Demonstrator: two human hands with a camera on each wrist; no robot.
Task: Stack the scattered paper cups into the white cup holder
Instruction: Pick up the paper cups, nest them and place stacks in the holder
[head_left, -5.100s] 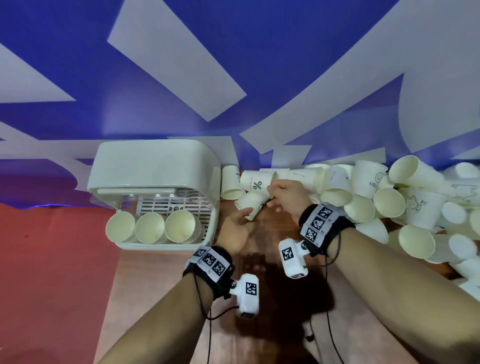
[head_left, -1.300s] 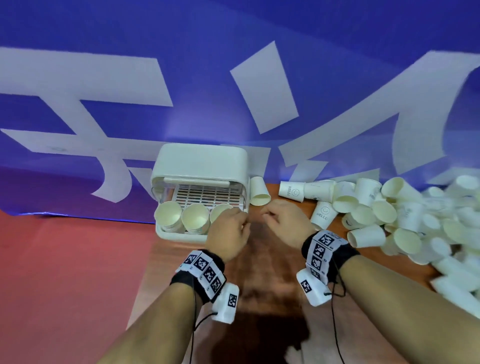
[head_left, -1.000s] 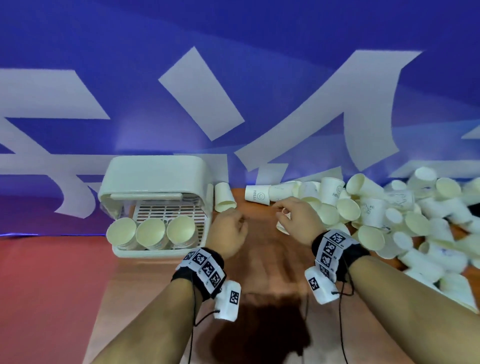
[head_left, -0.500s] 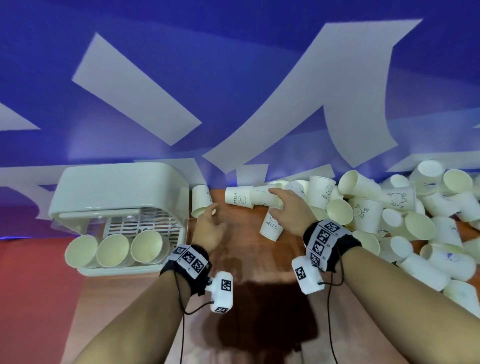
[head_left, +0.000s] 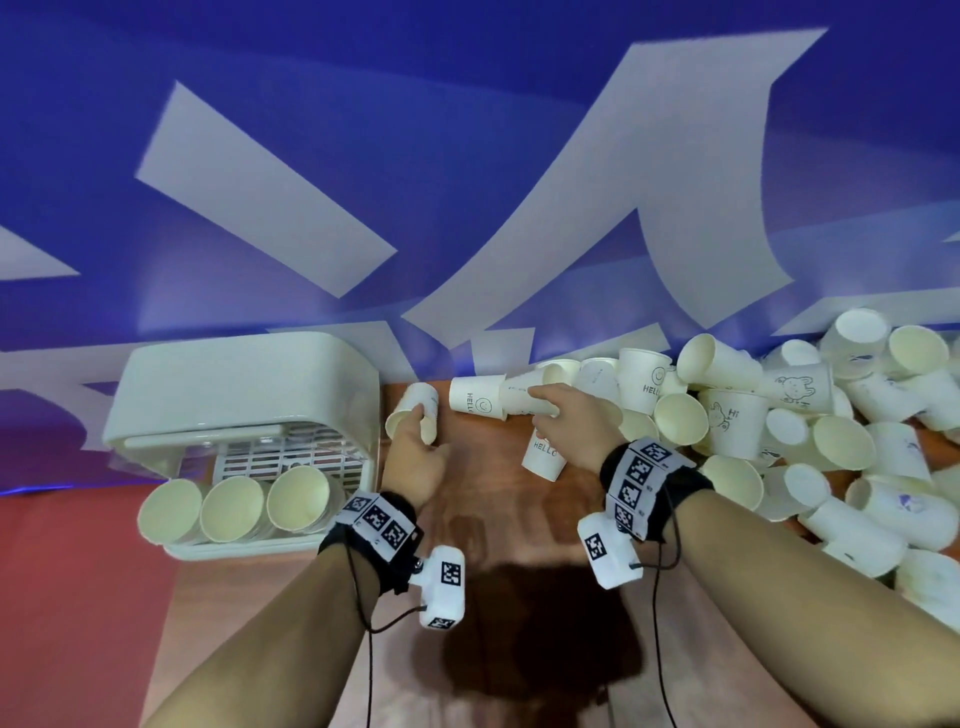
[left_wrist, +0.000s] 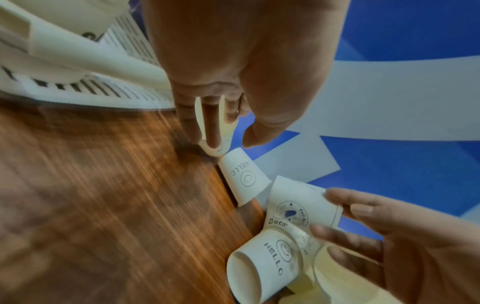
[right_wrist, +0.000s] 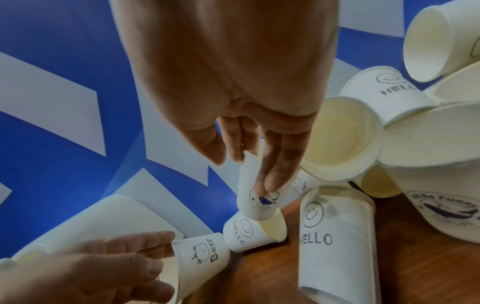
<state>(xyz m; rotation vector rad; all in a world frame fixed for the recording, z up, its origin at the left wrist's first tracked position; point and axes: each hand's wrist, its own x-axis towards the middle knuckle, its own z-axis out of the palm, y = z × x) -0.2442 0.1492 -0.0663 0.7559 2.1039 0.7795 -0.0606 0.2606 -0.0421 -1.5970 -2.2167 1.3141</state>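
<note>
The white cup holder (head_left: 244, 395) stands at the left with three cup stacks (head_left: 232, 506) lying in its open front. Just right of it, my left hand (head_left: 418, 421) pinches the rim of a paper cup printed "Bear" (right_wrist: 205, 257), one finger inside the mouth (left_wrist: 213, 127). My right hand (head_left: 545, 410) holds a whale-print cup (right_wrist: 259, 195) between thumb and fingers. That cup's base sits at the mouth of a HELLO cup (right_wrist: 249, 232) lying on the table between my hands.
A big pile of loose paper cups (head_left: 779, 441) covers the table's right side. Another HELLO cup (head_left: 543, 457) lies under my right wrist. A blue-and-white banner (head_left: 467, 208) rises behind the wooden table (head_left: 519, 519). A red surface (head_left: 67, 597) lies at the left.
My left hand left the holder's front, moved right to the Bear cup and took hold of it. My right hand reached into the pile's edge and took the whale cup.
</note>
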